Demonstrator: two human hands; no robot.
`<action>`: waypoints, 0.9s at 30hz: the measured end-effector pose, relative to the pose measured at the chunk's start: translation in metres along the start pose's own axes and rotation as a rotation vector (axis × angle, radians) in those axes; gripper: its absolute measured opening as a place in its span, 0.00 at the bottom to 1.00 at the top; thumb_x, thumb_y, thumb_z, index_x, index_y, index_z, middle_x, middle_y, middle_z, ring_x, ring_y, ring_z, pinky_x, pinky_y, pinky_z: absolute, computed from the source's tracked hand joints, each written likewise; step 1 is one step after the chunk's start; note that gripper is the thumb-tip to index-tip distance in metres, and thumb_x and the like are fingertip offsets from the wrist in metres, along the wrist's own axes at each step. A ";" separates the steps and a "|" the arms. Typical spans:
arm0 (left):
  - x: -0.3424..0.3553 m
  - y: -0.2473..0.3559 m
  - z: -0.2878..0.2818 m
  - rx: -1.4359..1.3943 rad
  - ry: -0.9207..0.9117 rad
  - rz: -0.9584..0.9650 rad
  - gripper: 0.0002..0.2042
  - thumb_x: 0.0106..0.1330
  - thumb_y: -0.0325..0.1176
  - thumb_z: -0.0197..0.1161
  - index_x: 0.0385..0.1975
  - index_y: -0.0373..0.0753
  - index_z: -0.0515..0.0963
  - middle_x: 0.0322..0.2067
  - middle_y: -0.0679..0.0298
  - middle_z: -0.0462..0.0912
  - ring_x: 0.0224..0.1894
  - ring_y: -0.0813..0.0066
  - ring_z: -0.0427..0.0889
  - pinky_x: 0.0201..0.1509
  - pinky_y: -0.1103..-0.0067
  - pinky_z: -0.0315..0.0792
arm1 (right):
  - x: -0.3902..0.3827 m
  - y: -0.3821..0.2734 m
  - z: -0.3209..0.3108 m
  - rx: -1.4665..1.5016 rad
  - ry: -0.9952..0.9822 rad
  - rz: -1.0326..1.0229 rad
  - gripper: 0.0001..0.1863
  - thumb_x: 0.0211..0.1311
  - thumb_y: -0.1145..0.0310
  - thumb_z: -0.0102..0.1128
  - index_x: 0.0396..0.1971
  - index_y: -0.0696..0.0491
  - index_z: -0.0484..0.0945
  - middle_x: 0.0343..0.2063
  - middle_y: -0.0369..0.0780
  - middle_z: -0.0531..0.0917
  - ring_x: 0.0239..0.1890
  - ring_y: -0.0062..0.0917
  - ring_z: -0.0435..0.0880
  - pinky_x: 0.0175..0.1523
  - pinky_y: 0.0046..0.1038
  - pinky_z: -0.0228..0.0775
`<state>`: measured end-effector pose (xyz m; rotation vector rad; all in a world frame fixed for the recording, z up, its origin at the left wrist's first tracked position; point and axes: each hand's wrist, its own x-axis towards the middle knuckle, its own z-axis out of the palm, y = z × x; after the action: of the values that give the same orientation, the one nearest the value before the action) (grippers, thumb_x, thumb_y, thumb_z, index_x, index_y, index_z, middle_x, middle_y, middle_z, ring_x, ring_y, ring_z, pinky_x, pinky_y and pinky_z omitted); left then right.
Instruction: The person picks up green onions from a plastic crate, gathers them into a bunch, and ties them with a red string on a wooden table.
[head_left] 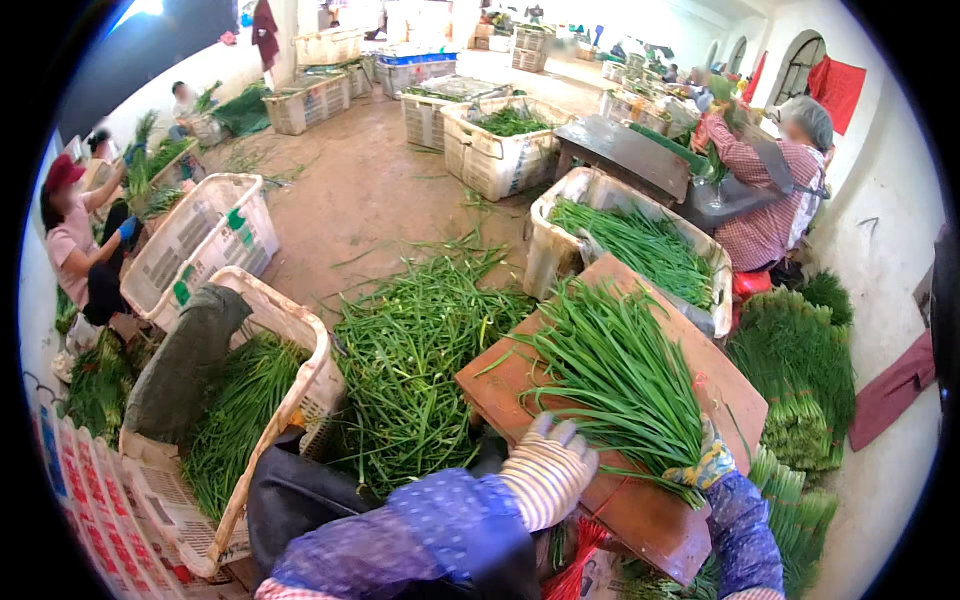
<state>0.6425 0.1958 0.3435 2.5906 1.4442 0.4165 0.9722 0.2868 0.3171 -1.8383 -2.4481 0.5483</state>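
Observation:
A loose bunch of long green leafy stalks (615,375) lies on a reddish-brown board (730,410) in front of me. My left hand (548,462), in a striped glove and blue patterned sleeve, rests open at the board's near edge, beside the stalks' left side, fingers extended. My right hand (705,462), in a patterned yellow glove, is closed round the lower right end of the bunch. A hank of red strands (580,560) hangs below the board.
Crates of greens (630,250) (310,370) stand ahead and left. Cut stalks (420,350) heap on the floor. Tied bundles (790,370) stack right by a wall. Co-workers (75,240) (760,190) sit at left and upper right, near a dark bench (620,145).

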 end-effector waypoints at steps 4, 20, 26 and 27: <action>-0.024 0.009 -0.100 -0.480 0.310 0.015 0.16 0.51 0.25 0.56 0.42 0.33 0.73 0.38 0.51 0.78 0.45 0.52 0.76 0.51 0.65 0.69 | -0.005 0.000 -0.012 -0.083 0.002 0.075 0.63 0.30 0.46 0.76 0.64 0.63 0.49 0.59 0.59 0.62 0.63 0.46 0.60 0.66 0.36 0.54; -0.025 0.032 -0.153 -0.700 0.910 -0.149 0.23 0.46 0.20 0.54 0.47 0.30 0.71 0.42 0.45 0.75 0.46 0.44 0.74 0.55 0.62 0.67 | 0.013 -0.025 0.011 -0.218 0.060 0.126 0.61 0.34 0.42 0.73 0.65 0.57 0.49 0.57 0.55 0.65 0.59 0.48 0.64 0.65 0.42 0.52; -0.033 -0.031 -0.086 -0.079 0.360 -0.061 0.17 0.49 0.28 0.57 0.41 0.34 0.74 0.36 0.54 0.79 0.39 0.54 0.78 0.46 0.64 0.70 | 0.001 0.021 0.008 -0.098 -0.007 0.086 0.65 0.31 0.41 0.75 0.65 0.60 0.48 0.59 0.57 0.63 0.62 0.45 0.63 0.66 0.34 0.55; -0.051 -0.029 -0.096 0.086 0.202 -0.127 0.15 0.50 0.30 0.57 0.39 0.35 0.74 0.34 0.56 0.79 0.38 0.56 0.78 0.46 0.64 0.71 | 0.023 -0.003 0.009 -0.077 -0.070 0.048 0.65 0.31 0.42 0.75 0.65 0.61 0.47 0.59 0.56 0.63 0.63 0.44 0.62 0.66 0.33 0.55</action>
<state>0.5633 0.1668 0.4185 2.5659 1.7162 0.6271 0.9603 0.3051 0.3055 -1.9437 -2.5096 0.5378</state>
